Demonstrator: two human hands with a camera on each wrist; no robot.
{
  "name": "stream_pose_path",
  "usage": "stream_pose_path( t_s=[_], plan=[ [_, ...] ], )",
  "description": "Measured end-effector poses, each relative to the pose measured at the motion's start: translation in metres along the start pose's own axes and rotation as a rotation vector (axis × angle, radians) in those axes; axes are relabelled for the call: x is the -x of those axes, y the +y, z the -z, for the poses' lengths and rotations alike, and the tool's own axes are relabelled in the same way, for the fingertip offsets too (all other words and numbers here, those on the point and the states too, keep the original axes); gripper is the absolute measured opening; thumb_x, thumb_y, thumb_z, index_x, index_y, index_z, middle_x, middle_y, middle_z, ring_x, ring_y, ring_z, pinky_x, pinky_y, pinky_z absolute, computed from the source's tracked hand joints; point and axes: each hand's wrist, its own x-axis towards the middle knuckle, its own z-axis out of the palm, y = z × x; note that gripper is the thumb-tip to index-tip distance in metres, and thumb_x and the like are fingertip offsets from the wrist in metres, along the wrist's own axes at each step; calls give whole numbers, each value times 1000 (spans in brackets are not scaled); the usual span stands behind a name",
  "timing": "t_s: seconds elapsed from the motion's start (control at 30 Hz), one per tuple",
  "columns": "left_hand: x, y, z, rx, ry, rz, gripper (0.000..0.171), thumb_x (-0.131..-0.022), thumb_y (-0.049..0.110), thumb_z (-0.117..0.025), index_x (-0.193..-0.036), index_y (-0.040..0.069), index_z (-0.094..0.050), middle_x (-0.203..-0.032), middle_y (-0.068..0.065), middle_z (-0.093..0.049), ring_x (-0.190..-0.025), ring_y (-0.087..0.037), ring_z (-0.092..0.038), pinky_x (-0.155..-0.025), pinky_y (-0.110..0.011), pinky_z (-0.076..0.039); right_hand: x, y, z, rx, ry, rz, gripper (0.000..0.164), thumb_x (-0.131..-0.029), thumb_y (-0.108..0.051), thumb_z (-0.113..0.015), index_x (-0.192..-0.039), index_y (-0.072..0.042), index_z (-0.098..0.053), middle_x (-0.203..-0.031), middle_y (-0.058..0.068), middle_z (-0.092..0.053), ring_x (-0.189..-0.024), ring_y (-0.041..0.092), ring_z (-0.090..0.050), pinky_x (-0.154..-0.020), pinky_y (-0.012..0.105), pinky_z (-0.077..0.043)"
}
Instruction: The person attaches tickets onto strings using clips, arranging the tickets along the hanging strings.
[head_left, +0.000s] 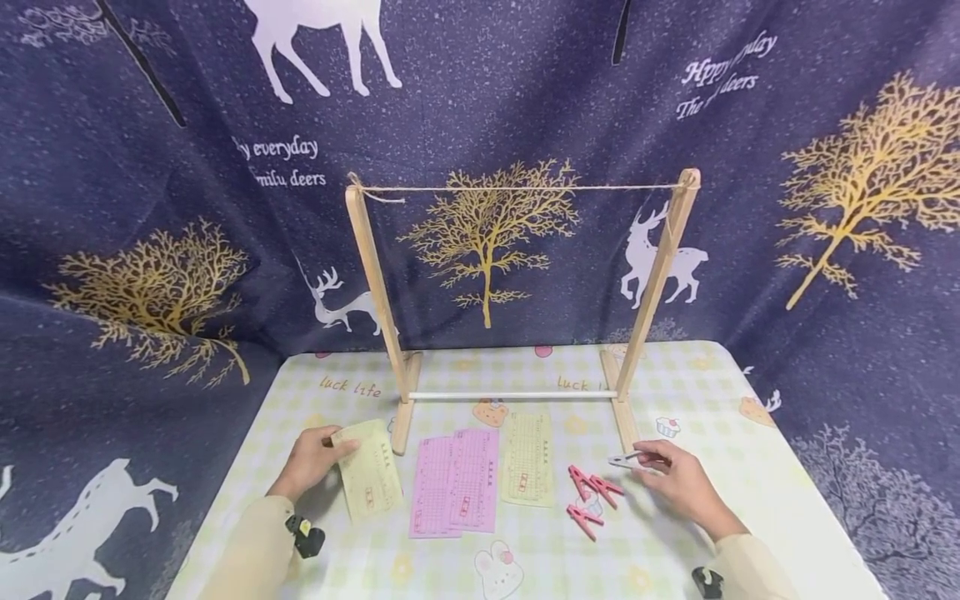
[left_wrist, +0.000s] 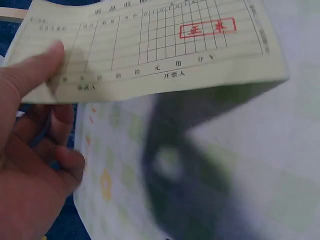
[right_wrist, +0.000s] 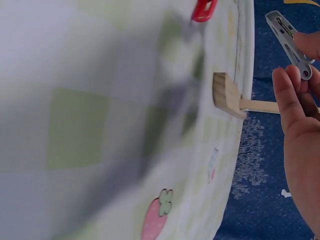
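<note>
At the left of the table, my left hand (head_left: 313, 458) pinches a yellow receipt slip (head_left: 369, 471) by its upper left corner, thumb on top. In the left wrist view the slip (left_wrist: 145, 50) shows a printed grid and a red stamp, raised over the cloth with its shadow below. My right hand (head_left: 675, 477) pinches a grey clothespin (head_left: 624, 459) between thumb and fingers; the right wrist view shows the clothespin (right_wrist: 290, 45) held up above the table. Just left of that hand, several red clothespins (head_left: 581, 482) lie on the cloth.
Two overlapping pink slips (head_left: 431, 492) and another yellow slip (head_left: 528, 460) lie mid-table. Behind them stands a wooden frame (head_left: 378, 292) with a string (head_left: 517, 188) across its top and a white rod (head_left: 510, 396) low down. A dark patterned curtain (head_left: 480, 100) hangs behind the table.
</note>
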Motion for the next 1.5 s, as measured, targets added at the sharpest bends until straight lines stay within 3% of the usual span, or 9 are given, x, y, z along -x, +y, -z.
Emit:
stream_pose_path(
  t_s=[0.17, 0.4, 0.63, 0.83, 0.97, 1.07, 1.2, 1.33, 1.5],
  plan=[
    [-6, 11, 2, 101, -8, -36, 23, -88, 22, -79, -95, 1, -77, -85, -4, -74, -73, -11, -60, -69, -24, -47, -5, -5, 5, -4, -45, -20, 34, -81, 9, -76, -112, 13, -65, -94, 12, -69, -80, 7, -66, -74, 22, -57],
    [-13, 29, 12, 154, -18, -59, 28, -88, 26, -79, -79, 0, -73, -56, 0, -53, -50, -11, -39, -45, -25, -33, -15, -18, 13, 33, -78, -5, 34, -92, -7, -72, -123, 7, -64, -102, 10, -68, -89, 1, -62, -78, 22, -56],
    [-19, 53, 25, 72, -48, -191, 30, -92, 22, -74, -72, 0, -69, -75, -4, -67, -69, -15, -56, -66, -26, -45, -33, -32, 21, -48, -91, -32, 42, -89, -9, -76, -124, 8, -61, -96, 9, -67, -82, 5, -65, -73, 21, -56],
    [-24, 74, 33, 98, -50, -229, 19, -95, 15, -71, -100, -3, -69, -83, -7, -73, -77, -20, -68, -75, -26, -50, -50, -41, 26, -56, -94, 21, 36, -88, -6, -77, -120, 8, -65, -91, 8, -68, -81, 4, -65, -75, 19, -55],
    [-27, 84, 36, 79, -34, -247, 20, -98, 17, -67, -104, -1, -67, -83, -9, -73, -76, -17, -65, -73, -25, -46, -61, -49, 28, 0, -104, 82, 37, -90, -7, -74, -124, 5, -65, -97, 8, -69, -87, 3, -64, -81, 18, -53],
    [-30, 91, 39, 56, -21, -286, 18, -99, 19, -66, -91, 3, -67, -76, -7, -69, -73, -17, -60, -70, -27, -43, -69, -58, 30, 15, -112, 104, 37, -91, -7, -73, -126, 4, -65, -103, 11, -70, -91, 4, -63, -83, 18, -53],
    [-36, 102, 44, 55, -11, -357, 18, -97, 15, -68, -82, 4, -69, -71, 0, -63, -68, -16, -58, -65, -25, -44, -79, -71, 34, 4, -136, 78, 39, -92, -10, -73, -126, 7, -63, -106, 15, -70, -91, 4, -64, -81, 18, -53],
    [-43, 117, 55, 77, 10, -428, 10, -92, 9, -72, -86, 2, -74, -72, -4, -66, -65, -13, -60, -59, -22, -45, -91, -88, 40, 15, -159, 72, 38, -92, -10, -74, -122, 9, -64, -103, 16, -71, -90, 6, -66, -79, 19, -54],
    [-47, 139, 71, 75, 13, -437, 11, -89, 8, -76, -86, -2, -72, -71, -9, -69, -63, -7, -59, -58, -21, -45, -110, -107, 49, 51, -146, 95, 36, -92, -11, -73, -122, 9, -64, -104, 17, -71, -91, 5, -65, -79, 16, -52]
  ],
)
